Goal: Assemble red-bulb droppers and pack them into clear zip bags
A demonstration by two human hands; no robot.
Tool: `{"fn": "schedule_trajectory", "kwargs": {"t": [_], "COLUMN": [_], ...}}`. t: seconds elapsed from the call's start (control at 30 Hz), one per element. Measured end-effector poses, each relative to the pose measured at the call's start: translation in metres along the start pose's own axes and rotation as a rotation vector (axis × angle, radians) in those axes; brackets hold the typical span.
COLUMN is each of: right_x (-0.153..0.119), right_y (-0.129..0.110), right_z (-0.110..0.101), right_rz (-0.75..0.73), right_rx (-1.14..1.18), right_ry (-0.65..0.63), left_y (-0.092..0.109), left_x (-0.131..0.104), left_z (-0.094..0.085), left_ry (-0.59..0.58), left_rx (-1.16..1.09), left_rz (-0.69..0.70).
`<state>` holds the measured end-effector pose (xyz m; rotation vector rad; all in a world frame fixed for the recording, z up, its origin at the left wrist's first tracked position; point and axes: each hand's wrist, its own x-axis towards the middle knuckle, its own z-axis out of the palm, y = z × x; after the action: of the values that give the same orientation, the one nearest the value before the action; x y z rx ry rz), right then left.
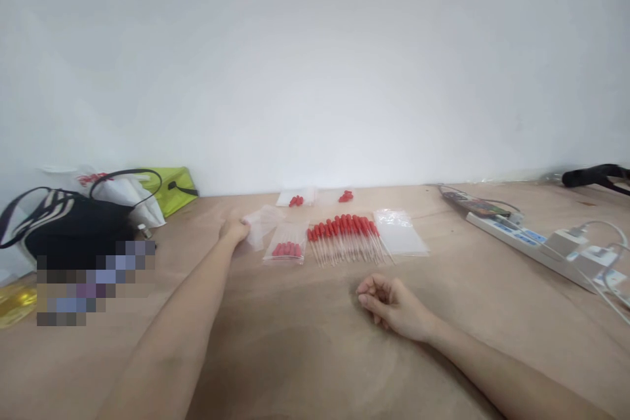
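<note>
My left hand [233,230] reaches forward with its fingers closed on the edge of a thin clear plastic bag [263,222]. Right beside that lies a clear zip bag [285,246] holding several red-tipped sticks. A fanned row of red-tipped sticks [344,236] spreads across the middle, red ends pointing away from me. My right hand [391,307] rests on the table in front of this row, fingers loosely curled in, with nothing visible in it. To the right of the row is a stack of clear zip bags [402,236].
Two small clusters of red pieces, left [296,201] and right [346,196], lie near the wall. On the right are a white power strip [522,239] with chargers and a phone [475,203]. A black bag [79,230] and a green bag [174,190] stand left.
</note>
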<state>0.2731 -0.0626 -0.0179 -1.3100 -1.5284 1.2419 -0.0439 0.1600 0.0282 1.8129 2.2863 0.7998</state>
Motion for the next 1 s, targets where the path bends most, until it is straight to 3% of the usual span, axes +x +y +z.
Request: {"fn": "schedule_trajectory", "kwargs": {"t": [0.13,0.2,0.27,0.33,0.43,0.5,0.57,0.67,0.73,0.83,0.9,1.0], "right_x": [0.015,0.029,0.046,0.062,0.082,0.091,0.096,0.099,0.099,0.097,0.092,0.078], "right_y": [0.002,0.0,-0.003,-0.006,-0.008,-0.007,-0.007,-0.008,-0.011,-0.019,-0.022,-0.021], "right_z": [-0.029,-0.05,-0.069,-0.081,-0.086,-0.083,-0.079,-0.075,-0.074,-0.077,-0.081,-0.084], "right_rz": [-0.136,-0.081,0.026,0.154,0.241,0.272,0.309,0.344,0.335,0.295,0.263,0.209], "right_rx": [-0.308,-0.543,-0.737,-0.842,-0.886,-0.898,-0.909,-0.923,-0.931,-0.923,-0.896,-0.829], "right_ry": [0.273,0.456,0.541,0.506,0.458,0.437,0.414,0.387,0.388,0.409,0.424,0.437], "left_y": [0.012,0.019,0.026,0.031,0.033,0.032,0.031,0.028,0.027,0.027,0.029,0.036], "left_x": [-0.017,-0.035,-0.062,-0.097,-0.151,-0.178,-0.194,-0.205,-0.209,-0.215,-0.218,-0.22], "left_z": [-0.019,-0.028,-0.031,-0.027,-0.011,0.001,0.009,0.008,0.003,-0.007,-0.011,-0.015], "left_ry": [0.165,0.202,0.109,-0.136,-0.476,-0.616,-0.573,-0.297,-0.244,-0.435,-0.554,-0.633], "left_rx": [-0.128,-0.418,-0.794,-0.923,-0.885,-0.808,-0.673,-0.418,-0.286,-0.16,-0.1,-0.018], "left_rz": [0.038,0.081,0.099,0.11,0.161,0.198,0.32,0.62,0.801,0.978,1.007,1.014]}}
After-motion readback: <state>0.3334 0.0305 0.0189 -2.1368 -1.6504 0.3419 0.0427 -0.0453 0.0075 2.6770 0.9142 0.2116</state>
